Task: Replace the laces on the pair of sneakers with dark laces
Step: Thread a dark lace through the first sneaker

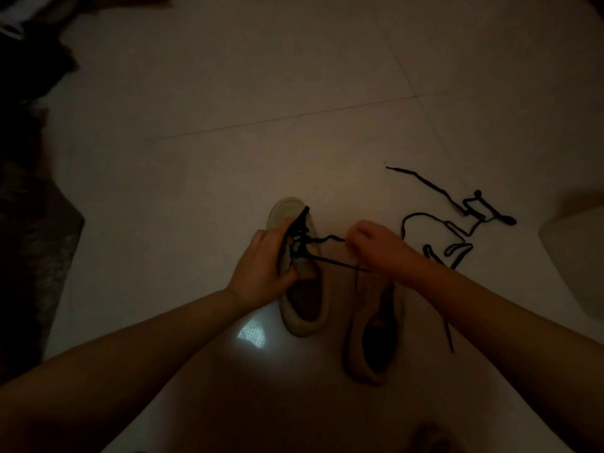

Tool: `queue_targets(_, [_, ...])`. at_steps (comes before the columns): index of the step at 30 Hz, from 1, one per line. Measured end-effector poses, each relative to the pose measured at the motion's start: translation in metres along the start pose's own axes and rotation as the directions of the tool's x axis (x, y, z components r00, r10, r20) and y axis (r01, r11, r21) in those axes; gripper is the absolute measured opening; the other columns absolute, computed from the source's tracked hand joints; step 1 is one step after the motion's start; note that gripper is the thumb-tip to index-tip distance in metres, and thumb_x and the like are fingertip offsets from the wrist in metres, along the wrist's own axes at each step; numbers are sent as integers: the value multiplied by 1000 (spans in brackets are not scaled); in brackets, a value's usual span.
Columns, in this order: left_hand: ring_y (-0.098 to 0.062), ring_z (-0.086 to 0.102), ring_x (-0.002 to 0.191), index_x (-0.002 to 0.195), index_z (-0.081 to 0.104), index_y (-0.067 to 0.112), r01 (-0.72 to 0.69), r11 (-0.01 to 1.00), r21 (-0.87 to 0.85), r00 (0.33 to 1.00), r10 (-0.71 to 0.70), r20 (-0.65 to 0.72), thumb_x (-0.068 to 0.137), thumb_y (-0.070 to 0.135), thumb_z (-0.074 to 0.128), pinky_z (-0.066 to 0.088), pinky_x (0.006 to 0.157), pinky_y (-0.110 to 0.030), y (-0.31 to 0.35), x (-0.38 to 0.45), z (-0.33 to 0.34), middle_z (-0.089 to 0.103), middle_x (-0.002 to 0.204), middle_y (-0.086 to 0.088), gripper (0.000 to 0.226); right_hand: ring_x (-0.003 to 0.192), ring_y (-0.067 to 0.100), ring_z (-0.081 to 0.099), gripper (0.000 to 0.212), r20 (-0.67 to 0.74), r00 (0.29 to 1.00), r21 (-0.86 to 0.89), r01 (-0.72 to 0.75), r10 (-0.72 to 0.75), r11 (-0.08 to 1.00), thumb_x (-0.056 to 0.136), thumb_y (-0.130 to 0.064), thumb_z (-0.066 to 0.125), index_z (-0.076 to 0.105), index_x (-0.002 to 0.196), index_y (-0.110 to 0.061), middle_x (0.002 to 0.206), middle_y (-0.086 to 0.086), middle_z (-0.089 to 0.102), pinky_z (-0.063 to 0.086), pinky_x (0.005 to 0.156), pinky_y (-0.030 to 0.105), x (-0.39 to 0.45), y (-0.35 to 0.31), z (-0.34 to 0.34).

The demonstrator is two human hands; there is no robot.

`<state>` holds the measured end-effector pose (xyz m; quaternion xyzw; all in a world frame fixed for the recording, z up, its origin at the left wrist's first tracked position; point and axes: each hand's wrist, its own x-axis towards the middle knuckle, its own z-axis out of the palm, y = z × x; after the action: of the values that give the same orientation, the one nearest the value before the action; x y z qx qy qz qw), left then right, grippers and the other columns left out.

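Observation:
Two pale sneakers lie on the tiled floor in dim light. My left hand (261, 259) grips the left sneaker (302, 305) by its side near the tongue. A dark lace (302, 238) is threaded through its eyelets. My right hand (372, 245) pinches one end of that lace and holds it out to the right; another strand runs taut under this hand. The right sneaker (372, 335) lies under my right wrist, with a dark strand (447, 335) trailing beside it. A second dark lace (464, 220) lies loose on the floor to the right.
A dark rug or cloth (29, 243) covers the floor along the left edge. A pale object (575, 259) sits at the right edge. A bright reflection (251, 335) shows on the floor between my forearms.

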<state>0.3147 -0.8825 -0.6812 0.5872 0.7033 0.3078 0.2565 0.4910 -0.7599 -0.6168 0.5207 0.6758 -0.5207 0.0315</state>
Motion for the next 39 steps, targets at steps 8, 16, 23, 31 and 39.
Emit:
queue_targets(8, [-15,49,105,147,23,22,141,986,-94,990,-142,-3,62,45,48,46,79,-27,-8,-2,0,40,118,-1,91,84,15,56,15,248,923,-472,381,-296,795,93,-34,54,66,91,-24,88,-5,59,42,75,28,-12,-25,-10])
queue_targets(16, [-27,42,114,145,28,10,228,954,194,973,-231,-5,91,22,52,40,70,-31,2,-8,11,42,123,-13,60,83,27,66,30,216,937,465,149,-275,873,101,-13,33,50,78,-1,75,14,66,52,81,39,-25,-35,9])
queue_targets(23, [-30,39,115,144,27,5,399,907,133,917,-396,-50,94,19,46,43,76,-38,7,-13,12,36,125,-16,55,37,9,29,32,255,967,472,-140,18,870,97,-27,42,42,68,-14,48,-1,34,25,37,16,-22,-42,-2])
queue_targets(31, [-33,47,101,125,42,8,399,913,88,917,-397,-47,92,16,47,43,65,-36,13,-16,14,38,115,-14,35,62,3,45,26,347,927,-582,331,-141,743,95,-36,49,65,92,-16,81,-5,52,35,57,5,-34,-43,6])
queue_targets(39, [-32,45,105,133,33,10,467,882,58,884,-464,-62,91,19,53,48,75,-42,14,-9,12,35,118,-13,48,99,-10,49,27,579,744,-153,502,-334,851,94,-25,55,57,69,-37,126,-11,52,33,86,1,-40,-52,12])
